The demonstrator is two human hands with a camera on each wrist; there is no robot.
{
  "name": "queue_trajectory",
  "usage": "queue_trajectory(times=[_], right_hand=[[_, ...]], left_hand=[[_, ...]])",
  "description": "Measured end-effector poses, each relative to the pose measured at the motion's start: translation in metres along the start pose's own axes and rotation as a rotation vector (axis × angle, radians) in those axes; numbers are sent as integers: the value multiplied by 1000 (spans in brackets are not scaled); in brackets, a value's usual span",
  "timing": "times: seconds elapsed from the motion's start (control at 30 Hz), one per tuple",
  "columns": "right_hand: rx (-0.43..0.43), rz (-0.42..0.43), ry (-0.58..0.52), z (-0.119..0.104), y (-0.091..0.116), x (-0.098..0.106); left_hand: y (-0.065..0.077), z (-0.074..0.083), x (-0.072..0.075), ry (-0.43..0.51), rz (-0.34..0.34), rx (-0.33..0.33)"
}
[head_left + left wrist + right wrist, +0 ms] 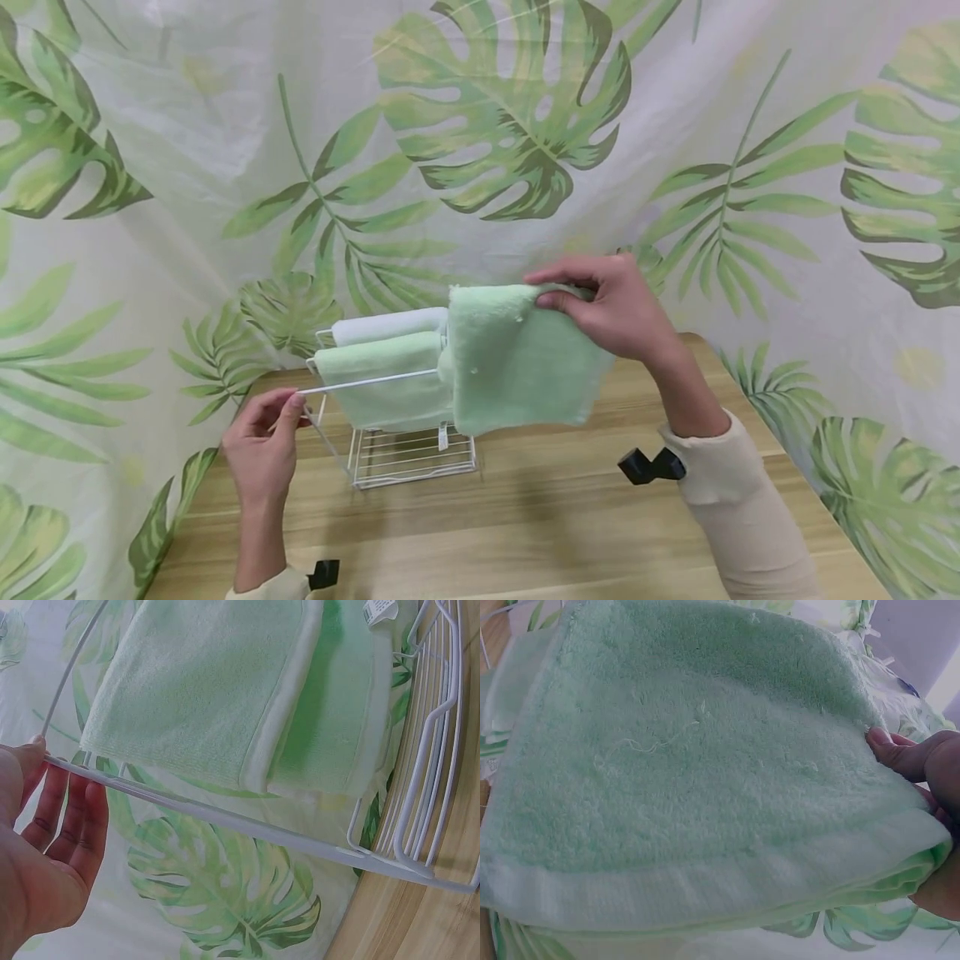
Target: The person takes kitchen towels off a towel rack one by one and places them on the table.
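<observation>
A folded light green towel [517, 367] hangs from my right hand [618, 308], which pinches its top edge between thumb and fingers. In the right wrist view the towel [705, 765] fills most of the frame, with loose threads on its pile. My left hand [266, 442] pinches the near left corner of a white wire rack [416, 479], at the end of its front rail [367, 383]. Over a rail behind hangs another green towel [382, 358], and a white towel [390, 325] lies over the rearmost one. The held towel hides the rack's right end.
The rack stands on a wooden table [465, 533] before a leaf-patterned cloth [510, 242]. A small white label [442, 437] dangles below the hung green towel. Black wrist mounts [651, 467] sit at both sleeves.
</observation>
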State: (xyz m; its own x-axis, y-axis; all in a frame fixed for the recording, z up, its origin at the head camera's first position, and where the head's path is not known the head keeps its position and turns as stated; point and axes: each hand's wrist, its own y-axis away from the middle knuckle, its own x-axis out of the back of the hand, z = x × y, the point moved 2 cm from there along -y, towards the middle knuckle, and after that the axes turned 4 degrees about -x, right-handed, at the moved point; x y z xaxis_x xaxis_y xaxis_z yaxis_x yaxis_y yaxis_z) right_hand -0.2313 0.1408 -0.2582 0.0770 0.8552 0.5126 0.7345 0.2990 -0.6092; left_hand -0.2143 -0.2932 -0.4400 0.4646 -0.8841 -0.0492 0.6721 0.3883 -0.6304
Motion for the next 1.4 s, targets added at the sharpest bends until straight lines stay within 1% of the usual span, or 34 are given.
queue_trajectory(times=[0.13, 0.27, 0.33, 0.4, 0.53, 0.63, 0.77, 1.0, 1.13, 1.27, 1.4], right_hand=[[-46, -5, 21, 7, 11, 7], [-46, -34, 35, 15, 21, 9], [-46, -58, 46, 20, 25, 8], [-67, -82, 54, 26, 31, 6], [-140, -126, 66, 40, 43, 1], [-198, -168, 58, 52, 53, -4], [-250, -238, 28, 68, 65, -15], [-302, -351, -31, 88, 86, -33], [-317, -394, -118, 93, 95, -42], [-305, -439, -228, 99, 102, -53], [-297, -487, -288, 111, 108, -68]], left_hand=[[-1, -1, 2, -29, 2, 9], [-2, -1, 3, -40, 1, 8], [-3, -1, 3, -17, 3, 6], [-3, -1, 3, 15, 6, 5], [-3, -1, 1, 65, 9, 9], [-3, -1, -1, 71, 12, 15], [-2, -1, -2, 59, 22, 27], [1, -1, -2, 24, 31, 33], [1, -2, -1, 20, 33, 28], [1, -2, 0, 13, 34, 24], [1, -2, 1, 11, 34, 37]])
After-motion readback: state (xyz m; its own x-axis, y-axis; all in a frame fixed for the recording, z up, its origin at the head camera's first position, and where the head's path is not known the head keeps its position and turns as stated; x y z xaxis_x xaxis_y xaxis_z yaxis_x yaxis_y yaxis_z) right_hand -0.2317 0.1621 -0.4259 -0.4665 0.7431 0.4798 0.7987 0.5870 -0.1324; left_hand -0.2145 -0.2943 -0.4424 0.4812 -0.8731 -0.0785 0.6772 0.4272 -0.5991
